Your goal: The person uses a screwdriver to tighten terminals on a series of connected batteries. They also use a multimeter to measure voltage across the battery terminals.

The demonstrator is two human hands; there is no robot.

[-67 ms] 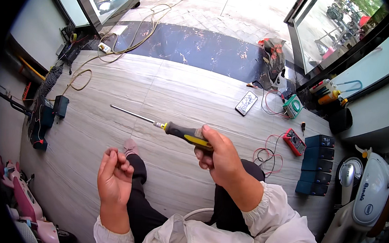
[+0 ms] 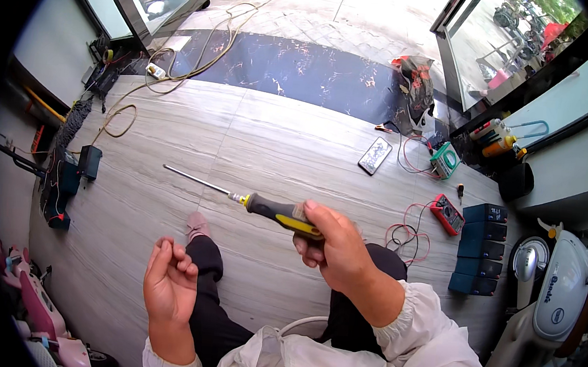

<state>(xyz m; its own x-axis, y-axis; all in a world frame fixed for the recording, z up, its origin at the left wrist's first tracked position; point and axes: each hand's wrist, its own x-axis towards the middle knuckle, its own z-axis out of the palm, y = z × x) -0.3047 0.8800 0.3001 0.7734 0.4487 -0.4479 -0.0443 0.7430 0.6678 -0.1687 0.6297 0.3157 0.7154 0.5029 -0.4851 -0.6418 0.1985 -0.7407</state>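
In my right hand [image 2: 323, 245] is a screwdriver [image 2: 264, 207] with a black and yellow handle; its long metal shaft points left, nearly level, above the pale tiled floor [image 2: 241, 144]. My left hand [image 2: 170, 281] is held low to the left of it, palm turned up and inward, fingers curled together with nothing visible in them. Beyond my hands a phone [image 2: 375, 155] lies on the floor, near a green device [image 2: 445, 160] with clip leads and a red multimeter [image 2: 447, 214] with red and black leads.
Several dark battery blocks [image 2: 480, 249] stand at the right beside a white scooter [image 2: 557, 290]. More batteries [image 2: 62, 191] with wires are at the left, above a pink scooter [image 2: 42, 301]. Yellow cable [image 2: 125, 116] runs toward the open doorway. A dark bag [image 2: 417, 89] sits by the right door.
My right hand and the screwdriver have shifted slightly downward, the hand also a little to the right. My left hand has dropped a little, its fingers still curled.
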